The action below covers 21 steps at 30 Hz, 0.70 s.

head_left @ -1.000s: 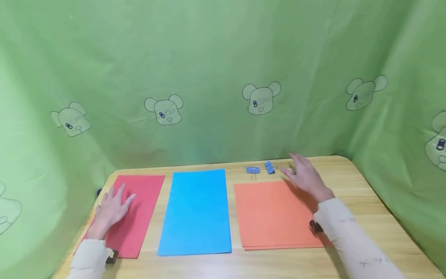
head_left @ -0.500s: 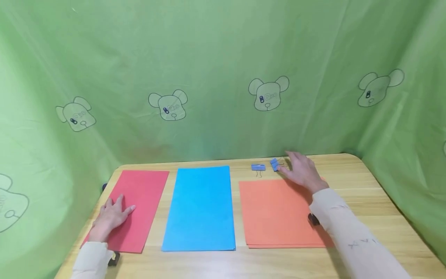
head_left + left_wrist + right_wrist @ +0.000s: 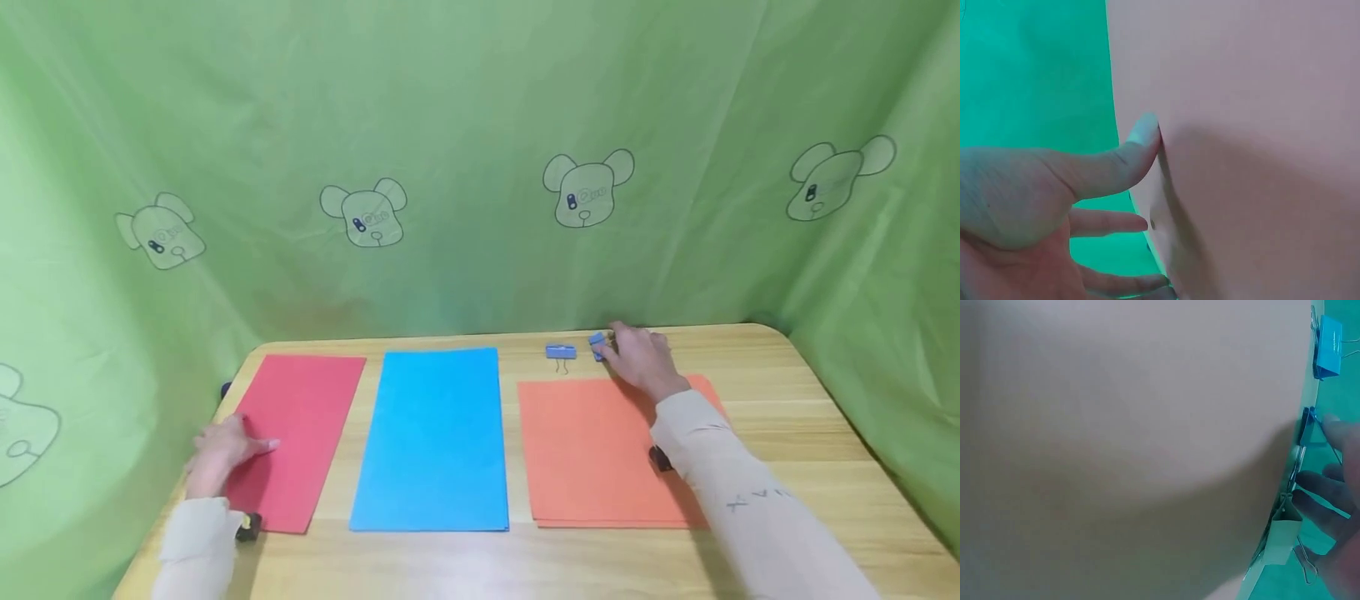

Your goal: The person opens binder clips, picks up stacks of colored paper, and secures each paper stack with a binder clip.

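In the head view, my left hand (image 3: 221, 450) is at the left edge of a red sheet of paper (image 3: 307, 408). The left wrist view shows its thumb (image 3: 1144, 131) touching the sheet near the edge, the straight fingers (image 3: 1110, 223) just beyond. My right hand (image 3: 641, 358) reaches over the orange paper's (image 3: 585, 450) far edge to a blue binder clip (image 3: 597, 344). In the right wrist view, its thumb (image 3: 1335, 431) is right beside that clip, with a gap between thumb and fingers. A pale binder clip (image 3: 1282, 540) lies under the fingers.
A second blue binder clip (image 3: 561, 352) lies to the left of my right hand, handles towards me. Blue paper sheets (image 3: 431, 442) lie between the red and orange ones. A green curtain (image 3: 465, 283) hangs behind and beside the wooden table (image 3: 435, 567).
My left hand has slid to the red sheet's left edge, its spread fingers drawing in. My right hand has moved left and closer to the blue binder clip. The head view has tilted slightly.
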### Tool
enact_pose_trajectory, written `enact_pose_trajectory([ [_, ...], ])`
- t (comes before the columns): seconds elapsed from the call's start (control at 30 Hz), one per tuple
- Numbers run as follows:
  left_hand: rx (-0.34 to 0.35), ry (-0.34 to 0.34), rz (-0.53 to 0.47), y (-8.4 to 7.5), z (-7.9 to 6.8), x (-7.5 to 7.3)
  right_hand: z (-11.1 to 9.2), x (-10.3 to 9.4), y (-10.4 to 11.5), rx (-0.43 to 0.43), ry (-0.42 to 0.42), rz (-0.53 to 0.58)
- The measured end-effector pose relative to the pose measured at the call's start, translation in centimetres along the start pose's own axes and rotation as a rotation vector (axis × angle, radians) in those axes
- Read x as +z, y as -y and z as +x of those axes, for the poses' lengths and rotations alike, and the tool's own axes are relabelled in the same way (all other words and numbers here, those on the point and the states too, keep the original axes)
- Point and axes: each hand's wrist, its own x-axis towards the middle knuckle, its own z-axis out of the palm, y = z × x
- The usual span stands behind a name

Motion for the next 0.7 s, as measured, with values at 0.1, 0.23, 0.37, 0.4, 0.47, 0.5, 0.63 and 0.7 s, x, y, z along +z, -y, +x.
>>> enact_pose_trajectory([
  [0.1, -0.008, -0.019, -0.017, 0.0, 0.0, -0.3, 0.0, -0.1, 0.1, 0.008, -0.021, 0.0],
  [0.23, -0.024, -0.017, -0.017, 0.3, 0.1, -0.5, 0.0, -0.4, 0.2, 0.013, -0.043, 0.007],
  [0.37, -0.071, -0.013, -0.029, 0.3, 0.2, -0.5, 0.0, -0.9, 0.2, 0.028, -0.035, 0.044],
  [0.4, -0.081, -0.017, -0.035, 0.2, 0.3, -0.4, 0.0, -1.0, 0.3, 0.038, -0.03, 0.057],
  [0.47, -0.09, -0.023, -0.043, 0.1, 0.4, -0.2, 0.0, -1.1, 0.4, 0.054, -0.023, 0.082],
  [0.5, -0.093, -0.024, -0.046, 0.1, 0.4, -0.1, 0.0, -1.1, 0.4, 0.059, -0.019, 0.091],
  [0.63, -0.116, -0.012, -0.034, 0.4, 0.3, 0.0, 0.1, -0.9, 0.9, 0.04, 0.038, 0.13],
  [0.7, -0.128, -0.006, -0.026, 0.5, 0.2, -0.1, 0.2, -0.9, 1.3, 0.022, 0.062, 0.135],
])
